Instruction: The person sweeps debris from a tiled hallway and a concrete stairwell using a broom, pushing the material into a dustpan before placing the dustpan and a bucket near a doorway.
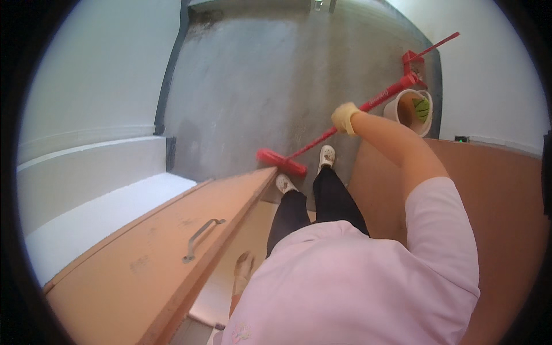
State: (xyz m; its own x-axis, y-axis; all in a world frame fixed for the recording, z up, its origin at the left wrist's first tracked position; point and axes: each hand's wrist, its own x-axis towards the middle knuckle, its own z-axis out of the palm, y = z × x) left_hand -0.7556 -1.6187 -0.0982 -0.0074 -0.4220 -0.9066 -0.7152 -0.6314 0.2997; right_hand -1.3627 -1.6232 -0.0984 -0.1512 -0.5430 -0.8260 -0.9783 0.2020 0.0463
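Observation:
My right hand (345,118), in a pale yellow glove, is shut around the pole of a red push broom (310,144). The pole slants from upper right to lower left, and the broom head (282,163) is low by the floor, before my feet and close to the free edge of an orange door (172,246). My left hand (244,267), also gloved, hangs at my side behind that door's edge. Its fingers are too blurred to read.
A white bucket (391,110) holding a green cloth or glove (421,109) stands by the right wall. A red long-handled dustpan (406,60) with debris is beyond it. Another orange door panel (483,185) stands at right. The door at left bears a metal handle (202,239).

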